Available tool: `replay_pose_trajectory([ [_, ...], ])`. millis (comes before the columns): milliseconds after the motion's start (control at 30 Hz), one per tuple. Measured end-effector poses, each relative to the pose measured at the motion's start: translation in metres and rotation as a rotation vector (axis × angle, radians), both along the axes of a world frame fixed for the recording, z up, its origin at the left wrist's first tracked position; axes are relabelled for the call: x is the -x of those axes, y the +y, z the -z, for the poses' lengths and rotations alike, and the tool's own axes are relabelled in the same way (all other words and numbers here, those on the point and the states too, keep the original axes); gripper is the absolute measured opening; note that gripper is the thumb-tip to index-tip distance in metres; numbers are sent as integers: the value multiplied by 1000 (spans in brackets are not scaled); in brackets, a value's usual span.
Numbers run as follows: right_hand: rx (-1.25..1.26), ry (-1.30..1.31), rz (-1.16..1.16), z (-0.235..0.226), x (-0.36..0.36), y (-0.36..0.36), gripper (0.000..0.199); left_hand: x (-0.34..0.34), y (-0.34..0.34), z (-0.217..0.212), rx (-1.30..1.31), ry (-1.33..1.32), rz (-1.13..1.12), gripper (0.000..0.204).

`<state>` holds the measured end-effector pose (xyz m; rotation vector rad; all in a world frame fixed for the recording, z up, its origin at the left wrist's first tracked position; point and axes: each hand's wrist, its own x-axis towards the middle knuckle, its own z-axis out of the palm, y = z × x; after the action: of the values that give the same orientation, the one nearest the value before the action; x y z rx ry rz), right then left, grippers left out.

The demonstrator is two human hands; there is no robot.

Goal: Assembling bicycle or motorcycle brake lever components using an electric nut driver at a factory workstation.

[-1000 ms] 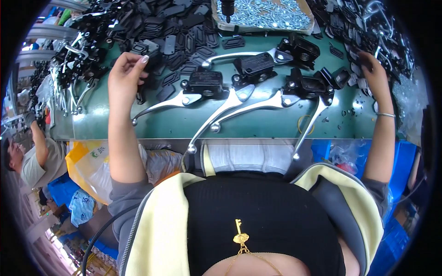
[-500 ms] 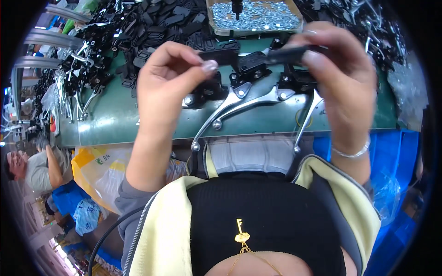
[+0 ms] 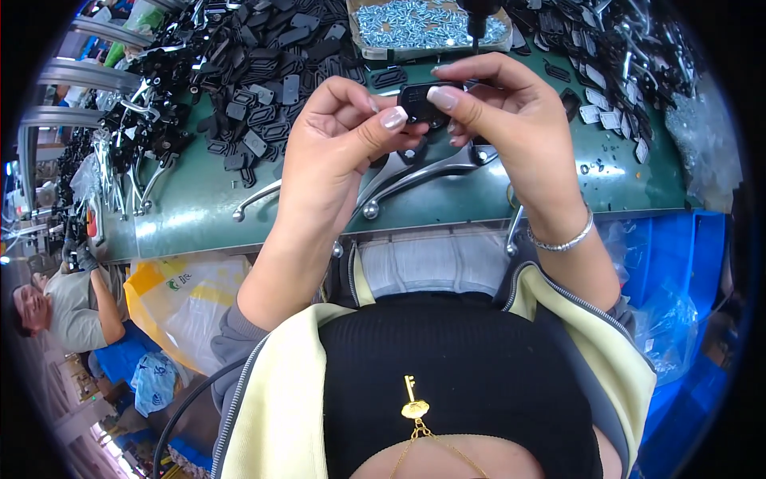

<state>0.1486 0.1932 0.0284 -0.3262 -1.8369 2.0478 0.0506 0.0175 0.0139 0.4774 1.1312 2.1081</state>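
Note:
Above the bench, my left hand point(image 3: 339, 140) and my right hand point(image 3: 519, 120) meet at a small black rectangular cover point(image 3: 418, 105). Thumb and fingers of my left hand pinch its left end. My right thumb presses on its upper right part, with the fingers curled behind. Whether the cover is one piece or two stacked together, I cannot tell. Below my hands lie silver hand levers point(image 3: 431, 174) with ball ends; their black bodies are mostly hidden by my hands.
A tray point(image 3: 391, 54) of small silver screws sits at the back, with a dark driver tip point(image 3: 476, 36) hanging beside it. Black covers point(image 3: 263, 68) are heaped at back left, pale-faced plates point(image 3: 610, 120) at right. Another person point(image 3: 76, 311) is at far left.
My hands, apart before with a dark piece in each, have come together at one black cover. My right hand moved left and the left slightly right, uncovering plates on the right.

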Motion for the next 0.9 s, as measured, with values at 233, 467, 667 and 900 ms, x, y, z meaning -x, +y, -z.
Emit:
replay_pose_trajectory([
  [233, -295, 98, -34, 5, 1, 16, 23, 4, -3, -10, 115, 272, -71, 17],
  [467, -652, -173, -131, -3, -23, 110, 16, 78, -67, -6, 1166, 1054, -381, 24],
  [667, -826, -390, -218, 1, -22, 100, 15, 98, -94, 31, 1195, 1424, -238, 33],
  [900, -1040, -248, -82, 10, -30, 99, 13, 99, -90, 22, 1215, 1179, -197, 42],
])
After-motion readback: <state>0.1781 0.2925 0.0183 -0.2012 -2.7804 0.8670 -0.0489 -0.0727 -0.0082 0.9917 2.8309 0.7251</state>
